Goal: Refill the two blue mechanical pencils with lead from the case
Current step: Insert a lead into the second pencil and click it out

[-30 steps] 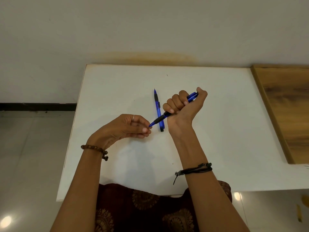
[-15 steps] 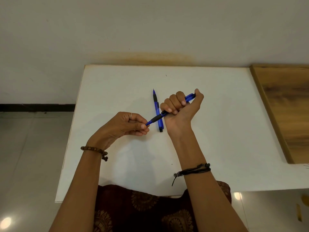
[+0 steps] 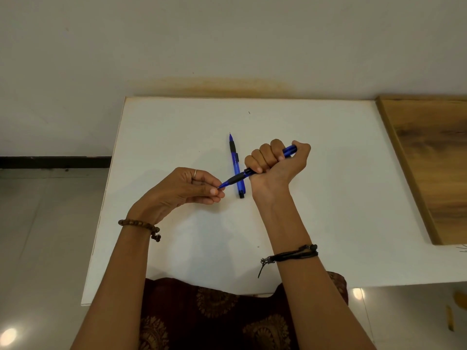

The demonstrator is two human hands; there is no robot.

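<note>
My right hand grips one blue mechanical pencil in a fist above the white table. The thumb sits at the pencil's rear end and the tip points left and down. My left hand pinches at that tip with thumb and forefinger. No lead shows between the fingers. The second blue pencil lies flat on the table just behind, tip pointing away from me and partly crossed by the held one. The lead case is not in view.
A wooden board lies along the table's right side. The wall runs just behind the table's far edge. My lap, in dark patterned cloth, is at the near edge, with tiled floor to the left.
Both hands and the held pencil have drifted slightly to the left. The grips are the same, and the pencil on the table has not moved.
</note>
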